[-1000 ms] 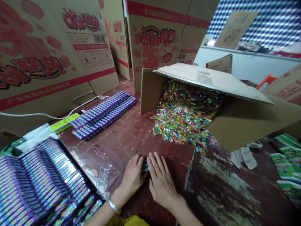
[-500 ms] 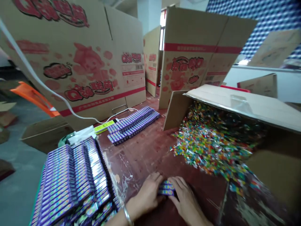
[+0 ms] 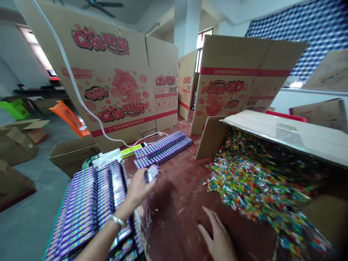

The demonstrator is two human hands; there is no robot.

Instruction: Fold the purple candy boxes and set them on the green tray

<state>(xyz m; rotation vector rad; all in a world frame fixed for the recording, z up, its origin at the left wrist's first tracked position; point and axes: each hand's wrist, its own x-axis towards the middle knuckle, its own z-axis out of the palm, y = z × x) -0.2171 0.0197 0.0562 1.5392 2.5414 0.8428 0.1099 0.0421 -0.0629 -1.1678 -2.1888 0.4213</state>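
My left hand (image 3: pixel 138 187), a bangle on its wrist, is raised over the red-brown table (image 3: pixel 176 195) and closed around a small purple box (image 3: pixel 152 173). It hovers beside the near block of purple boxes (image 3: pixel 89 206) at my left. My right hand (image 3: pixel 219 237) lies flat on the table with fingers spread and nothing in it, just short of the spilled pile of colourful wrapped candies (image 3: pixel 252 185). The candies pour from a cardboard carton (image 3: pixel 285 130) lying on its side at the right.
A second row of purple boxes (image 3: pixel 163 146) lies farther back beside a yellow-green power strip (image 3: pixel 131 150) with a white cable. Tall printed cartons (image 3: pixel 119 83) stand along the table's back. Orange and green stools and flat cardboard are on the floor at left.
My left hand has lifted the purple box off the table and carried it left and forward toward the stacked boxes. My right hand let go and stays flat. The view has tilted upward.
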